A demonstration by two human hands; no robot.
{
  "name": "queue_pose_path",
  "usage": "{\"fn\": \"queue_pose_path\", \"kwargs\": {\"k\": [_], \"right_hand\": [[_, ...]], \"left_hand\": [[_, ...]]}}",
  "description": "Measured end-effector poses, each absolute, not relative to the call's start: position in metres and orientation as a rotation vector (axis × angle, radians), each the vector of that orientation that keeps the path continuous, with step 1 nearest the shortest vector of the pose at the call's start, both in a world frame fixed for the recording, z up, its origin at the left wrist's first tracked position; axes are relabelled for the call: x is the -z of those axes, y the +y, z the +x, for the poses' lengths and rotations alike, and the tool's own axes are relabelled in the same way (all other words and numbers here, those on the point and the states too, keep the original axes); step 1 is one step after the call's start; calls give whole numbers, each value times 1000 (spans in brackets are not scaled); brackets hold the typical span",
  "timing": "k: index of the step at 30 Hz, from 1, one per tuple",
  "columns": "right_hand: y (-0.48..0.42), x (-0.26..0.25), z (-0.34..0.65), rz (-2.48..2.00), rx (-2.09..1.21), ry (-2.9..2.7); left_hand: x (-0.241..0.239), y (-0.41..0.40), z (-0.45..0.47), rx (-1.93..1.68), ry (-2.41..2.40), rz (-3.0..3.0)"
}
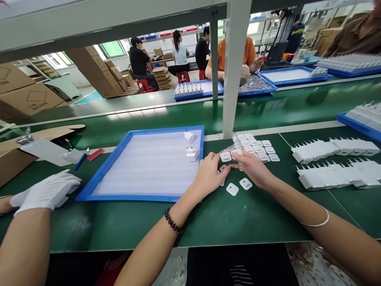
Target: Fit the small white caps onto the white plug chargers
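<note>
My left hand (210, 172) is curled with its fingertips at the left edge of a white square charger cover (225, 157) that has a small dark slot. Beside it, my right hand (253, 169) pinches another white cover (236, 152) between its fingers. Part of a further cover shows below my left hand, mostly hidden. Two loose covers (232, 189) lie on the green table in front of my hands. Behind my right hand is a group of several more covers (258, 149), with a bit of clear plastic near its left side.
A blue-rimmed tray (139, 198) on my left holds two white plug chargers (191, 154). Rows of chargers (336, 174) stand at the right. A co-worker's gloved hand (49, 190) rests left of the tray. A white post (233, 71) rises behind the covers.
</note>
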State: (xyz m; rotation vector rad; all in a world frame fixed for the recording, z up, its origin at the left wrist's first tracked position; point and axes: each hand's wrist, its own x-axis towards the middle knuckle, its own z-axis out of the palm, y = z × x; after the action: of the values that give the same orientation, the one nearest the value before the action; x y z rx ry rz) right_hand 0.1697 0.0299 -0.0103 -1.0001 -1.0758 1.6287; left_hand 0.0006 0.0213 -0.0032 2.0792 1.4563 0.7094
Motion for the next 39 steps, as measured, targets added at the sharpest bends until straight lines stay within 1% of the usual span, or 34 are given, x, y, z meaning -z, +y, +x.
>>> {"fn": "queue_pose_path", "kwargs": {"k": [3, 5, 10, 14, 19, 22, 28, 32, 35, 39], "right_hand": [[27, 10, 168, -940, -1637, -1188], [26, 9, 169, -949, -1633, -1190], [29, 6, 174, -1121, -1542, -1108], [30, 5, 176, -1117, -1434, -1100], [25, 6, 170, -960, -1415, -1252], [23, 6, 168, -962, -1410, -1290], [24, 4, 172, -951, -1490, -1264], [29, 7, 175, -897, -1648, -1115], [34, 8, 177, -882, -1747, -940], [35, 7, 177, -917, -1702, -816]], "left_hand": [[4, 27, -1, -906, 1184, 1745], [3, 29, -2, -957, 1176, 1712], [-3, 26, -2, -814, 1209, 1985], [1, 24, -1, -925, 1262, 1754], [10, 26, 4, -913, 1048, 1353], [9, 24, 7, -929, 974, 1270], [2, 20, 7, -880, 892, 1269], [-1, 21, 5, -862, 867, 1287], [-2, 22, 5, -937, 846, 1231], [-5, 20, 8, -1060, 816, 1197]]}}
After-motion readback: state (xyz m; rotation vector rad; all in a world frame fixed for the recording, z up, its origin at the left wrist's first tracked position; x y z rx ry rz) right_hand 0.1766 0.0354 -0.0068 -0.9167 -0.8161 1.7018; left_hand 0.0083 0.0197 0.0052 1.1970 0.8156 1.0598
